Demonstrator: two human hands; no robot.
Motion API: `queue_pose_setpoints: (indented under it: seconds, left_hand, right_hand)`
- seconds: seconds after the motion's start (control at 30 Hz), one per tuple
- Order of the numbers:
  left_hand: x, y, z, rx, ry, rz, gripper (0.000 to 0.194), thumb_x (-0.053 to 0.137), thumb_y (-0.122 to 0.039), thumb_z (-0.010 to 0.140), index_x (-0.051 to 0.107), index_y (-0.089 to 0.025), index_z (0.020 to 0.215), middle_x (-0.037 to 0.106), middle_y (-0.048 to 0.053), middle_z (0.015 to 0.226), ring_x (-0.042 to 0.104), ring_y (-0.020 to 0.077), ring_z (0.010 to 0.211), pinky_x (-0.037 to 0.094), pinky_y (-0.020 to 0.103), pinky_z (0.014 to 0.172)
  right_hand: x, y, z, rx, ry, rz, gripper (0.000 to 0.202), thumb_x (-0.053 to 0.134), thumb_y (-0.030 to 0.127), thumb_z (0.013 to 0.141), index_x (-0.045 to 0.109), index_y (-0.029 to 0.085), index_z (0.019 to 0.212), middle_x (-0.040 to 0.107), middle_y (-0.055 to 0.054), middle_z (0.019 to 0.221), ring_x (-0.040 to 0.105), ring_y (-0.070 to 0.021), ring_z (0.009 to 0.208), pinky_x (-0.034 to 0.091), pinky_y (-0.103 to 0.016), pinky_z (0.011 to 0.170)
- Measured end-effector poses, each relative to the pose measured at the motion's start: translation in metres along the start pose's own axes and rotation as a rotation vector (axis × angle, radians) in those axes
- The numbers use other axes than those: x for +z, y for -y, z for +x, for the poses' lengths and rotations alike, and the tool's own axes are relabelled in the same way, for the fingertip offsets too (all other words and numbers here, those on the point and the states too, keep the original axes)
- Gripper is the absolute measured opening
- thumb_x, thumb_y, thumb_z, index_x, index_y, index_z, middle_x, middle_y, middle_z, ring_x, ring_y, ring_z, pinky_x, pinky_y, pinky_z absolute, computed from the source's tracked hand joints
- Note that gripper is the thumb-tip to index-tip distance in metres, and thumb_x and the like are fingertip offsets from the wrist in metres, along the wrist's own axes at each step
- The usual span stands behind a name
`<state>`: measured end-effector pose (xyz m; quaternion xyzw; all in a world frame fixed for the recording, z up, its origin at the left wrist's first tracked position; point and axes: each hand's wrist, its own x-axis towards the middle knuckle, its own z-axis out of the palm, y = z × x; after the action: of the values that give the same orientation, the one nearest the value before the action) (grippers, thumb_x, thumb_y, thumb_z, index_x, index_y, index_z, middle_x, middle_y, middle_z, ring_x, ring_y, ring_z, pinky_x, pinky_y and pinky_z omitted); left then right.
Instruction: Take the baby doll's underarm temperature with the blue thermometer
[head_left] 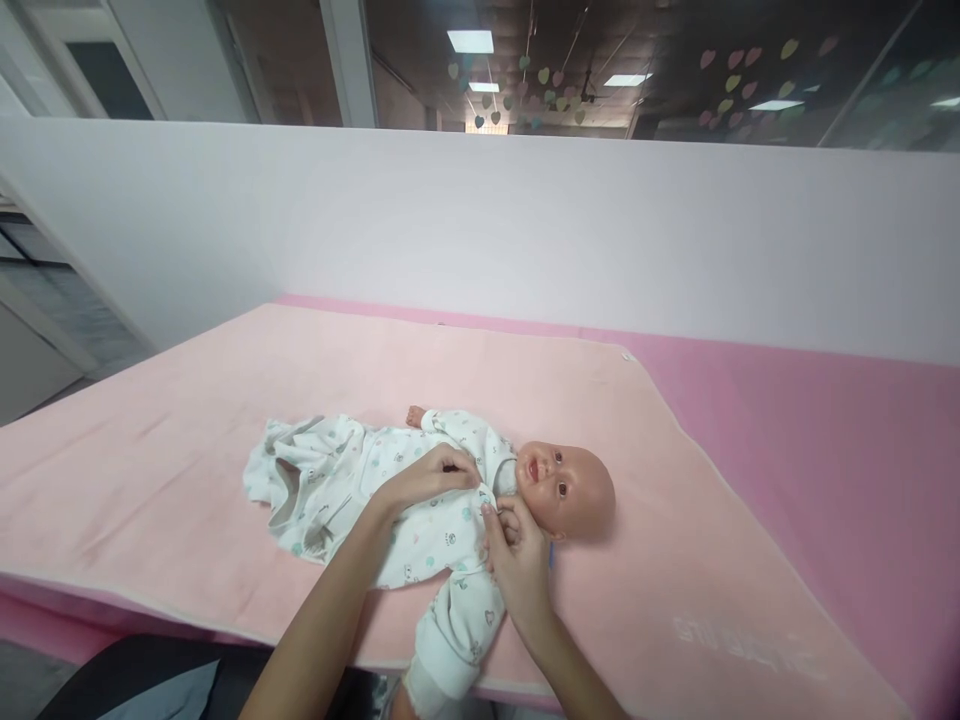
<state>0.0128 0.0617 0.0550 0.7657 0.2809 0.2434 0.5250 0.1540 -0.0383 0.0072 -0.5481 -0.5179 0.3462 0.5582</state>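
Note:
A baby doll (581,492) lies on its back with its head to the right. It wears a white printed baby bodysuit (420,540), whose lower end is bunched up at the left. My left hand (435,475) pinches the fabric at the chest, just below the neck. Close beside it, my right hand (517,545) grips the collar edge near the doll's chin between thumb and fingers. Any fastener between my fingertips is too small to make out. One sleeve (457,625) hangs toward me over the table's near edge; the other arm points away.
A peach-coloured blanket (697,560) covers most of the pink mat (825,430) under the doll. A low white wall (480,230) runs along the back, with glass bearing heart stickers above it. The near edge lies close to my lap.

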Motion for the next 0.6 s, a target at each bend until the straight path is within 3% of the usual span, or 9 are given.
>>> queue_pose_setpoints:
  seconds: [0.33, 0.6]
  left_hand:
    - [-0.001, 0.001, 0.000, 0.035, 0.045, 0.071, 0.022, 0.056, -0.029, 0.078, 0.067, -0.011, 0.072, 0.050, 0.001, 0.063, 0.044, 0.0115, 0.064, 0.035, 0.022, 0.058]
    - [0.001, -0.014, -0.009, 0.054, 0.035, 0.251, 0.028, 0.052, -0.039, 0.081, 0.069, -0.016, 0.085, 0.057, 0.003, 0.073, 0.050, 0.0136, 0.070, 0.039, 0.023, 0.063]
  right_hand:
    - [-0.001, -0.002, -0.001, 0.018, 0.018, 0.012, 0.026, 0.052, 0.041, 0.082, 0.045, 0.019, 0.068, 0.045, 0.007, 0.044, 0.043, -0.0056, 0.034, 0.030, -0.014, 0.033]
    - [-0.002, -0.002, -0.001, 0.025, -0.003, -0.025, 0.026, 0.050, 0.041, 0.082, 0.046, 0.019, 0.068, 0.045, 0.007, 0.044, 0.042, -0.0062, 0.034, 0.032, -0.016, 0.035]
